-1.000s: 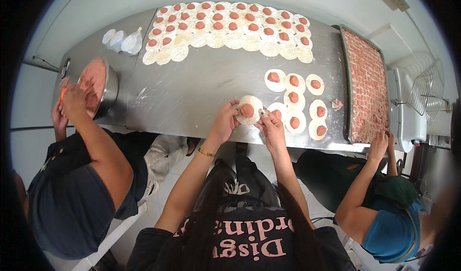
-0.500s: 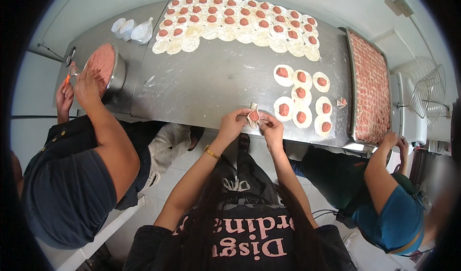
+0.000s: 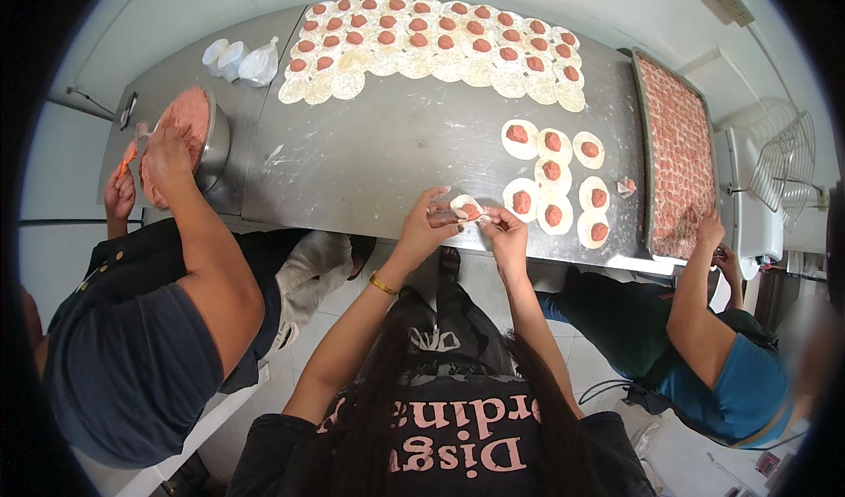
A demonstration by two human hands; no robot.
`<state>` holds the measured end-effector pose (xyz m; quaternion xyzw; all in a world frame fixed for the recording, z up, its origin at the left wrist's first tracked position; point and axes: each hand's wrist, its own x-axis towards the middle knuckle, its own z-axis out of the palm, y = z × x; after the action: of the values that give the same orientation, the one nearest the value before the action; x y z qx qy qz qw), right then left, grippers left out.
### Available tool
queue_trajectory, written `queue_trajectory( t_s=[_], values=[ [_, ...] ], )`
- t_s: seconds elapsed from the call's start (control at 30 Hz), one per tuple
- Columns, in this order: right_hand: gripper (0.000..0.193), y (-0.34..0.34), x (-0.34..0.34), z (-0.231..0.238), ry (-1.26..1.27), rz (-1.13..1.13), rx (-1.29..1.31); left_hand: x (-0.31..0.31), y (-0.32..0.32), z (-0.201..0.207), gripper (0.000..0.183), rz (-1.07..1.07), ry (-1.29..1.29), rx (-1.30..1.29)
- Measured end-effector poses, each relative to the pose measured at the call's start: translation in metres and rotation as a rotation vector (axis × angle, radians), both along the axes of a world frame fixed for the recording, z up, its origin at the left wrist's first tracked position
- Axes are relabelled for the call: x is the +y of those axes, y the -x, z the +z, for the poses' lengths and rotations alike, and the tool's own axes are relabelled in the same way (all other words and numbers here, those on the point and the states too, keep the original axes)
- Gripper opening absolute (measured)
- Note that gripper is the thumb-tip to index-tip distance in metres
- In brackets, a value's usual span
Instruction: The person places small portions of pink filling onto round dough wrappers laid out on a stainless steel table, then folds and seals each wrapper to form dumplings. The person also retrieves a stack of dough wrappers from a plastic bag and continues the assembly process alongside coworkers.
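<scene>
Over the steel table's near edge I hold a partly folded dumpling (image 3: pixel 466 207), a pale round wrapper with pink meat filling showing. My left hand (image 3: pixel 426 227) is at its left side, one finger raised off it and other fingertips on the wrapper. The fingers of my right hand (image 3: pixel 505 235) pinch its right edge. Just right of my hands lie several flat wrappers, each with a lump of filling, such as this wrapper (image 3: pixel 553 213). A small folded dumpling (image 3: pixel 626 187) sits alone beyond them, beside the tray.
Overlapping wrappers (image 3: pixel 414 62), many topped with meat, cover the table's far side. A large metal tray (image 3: pixel 647 145) packed with dumplings stands at right, a co-worker's hand (image 3: pixel 709 231) at its near corner. At left, another person's hand (image 3: pixel 170 155) reaches into a bowl (image 3: pixel 218 145) of meat.
The wrapper in my hands has turned and folded over, and my left fingers have spread. The left co-worker's hand has moved on the meat; the right co-worker's hand has shifted up along the tray.
</scene>
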<state>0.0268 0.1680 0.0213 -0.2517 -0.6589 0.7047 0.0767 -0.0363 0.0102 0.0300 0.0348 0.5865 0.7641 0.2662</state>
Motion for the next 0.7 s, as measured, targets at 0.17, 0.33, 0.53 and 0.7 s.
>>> queue_trajectory(
  t_s=[0.17,0.33,0.53,0.7],
  values=[
    [0.032,0.003,0.005,0.000,-0.180,0.106,-0.024,0.003,0.005,-0.008,0.022,-0.098,0.309,0.095],
    [0.034,0.002,0.001,0.005,-0.264,0.170,0.047,0.007,0.001,-0.020,0.021,-0.053,0.417,0.524],
    [0.044,0.007,0.004,0.000,-0.615,0.239,0.107,0.009,-0.001,-0.010,0.029,-0.137,0.477,0.459],
    [0.042,0.007,0.008,0.008,-0.743,0.253,0.123,0.015,0.004,-0.002,0.028,-0.221,0.567,0.570]
  ],
)
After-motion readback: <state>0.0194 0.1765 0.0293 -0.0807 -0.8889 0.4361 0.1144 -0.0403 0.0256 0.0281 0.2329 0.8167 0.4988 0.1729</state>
